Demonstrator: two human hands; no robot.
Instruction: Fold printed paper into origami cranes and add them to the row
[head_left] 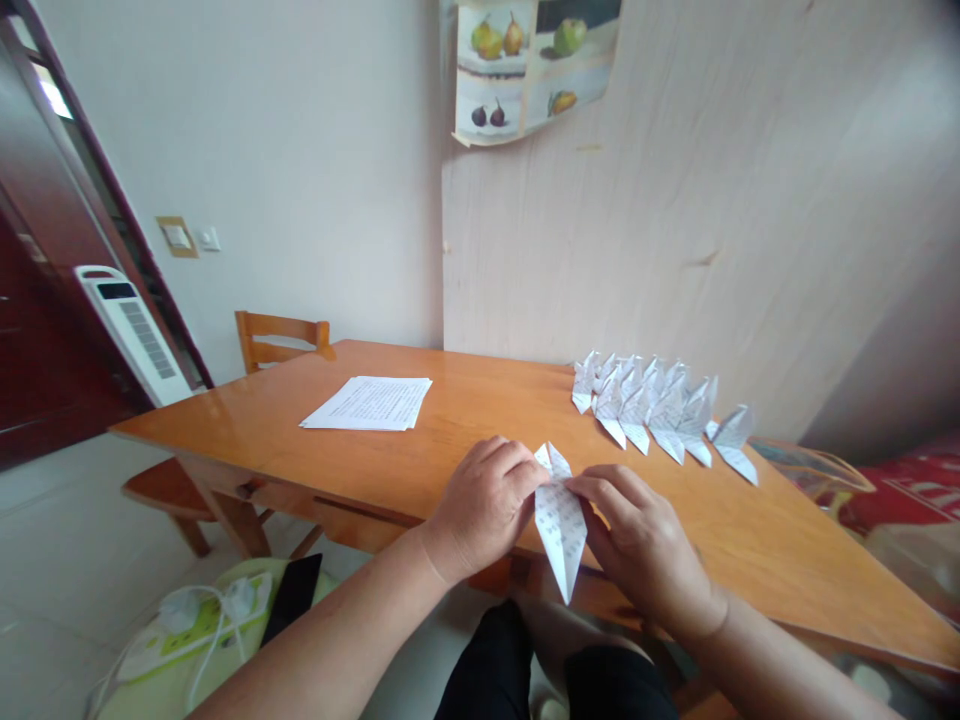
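A printed sheet folded into a long kite-like origami shape, the folded paper (562, 530), is held between my hands above the table's front edge. Its wide point hangs down toward me, while two narrow tips stick out at the far end. My left hand (491, 500) pinches its left side near those tips, thumb and fingers closed. On the opposite edge, my right hand (645, 545) grips with thumb and index finger. Several finished-looking folded paper cranes (664, 405) stand in rows at the right rear of the table, apart from both hands.
A stack of printed sheets (369, 403) lies left of centre on the wooden table (480, 400). Behind the table's left end is a wooden chair (281, 335). A stool at lower left carries a power strip (196, 625) and a black phone (294, 598).
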